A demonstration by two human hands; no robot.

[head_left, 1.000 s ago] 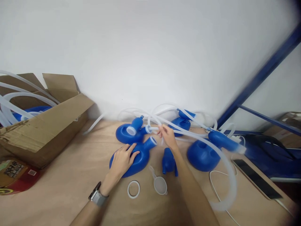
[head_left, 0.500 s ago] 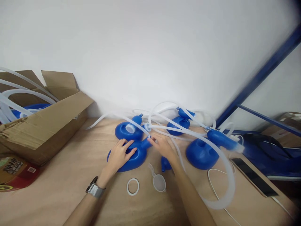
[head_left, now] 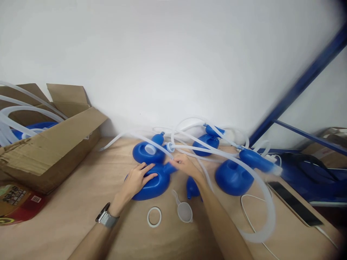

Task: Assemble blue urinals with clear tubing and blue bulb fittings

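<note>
Has a brown table (head_left: pixel 81 224) beneath all the fingers, and a cardboard box (head_left: pixel 54 155) well to their left. Rests on a blue bottle (head_left: pixel 157 186) with the left hand (head_left: pixel 137 178), fingers spread, bottle directly under them. Holds thumb and fingers of the right hand (head_left: pixel 187 168) at its neck (head_left: pixel 169 168) (cannot tell whether pinching neck or white tube (head_left: pixel 137 136)). Shows a strapped white lid (head_left: pixel 184 212), then a smaller white ring (head_left: pixel 148 217), on the fingers' near side.

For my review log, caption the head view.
Left hand on rounded blue plastic bottle, right hand at its neck.
</note>
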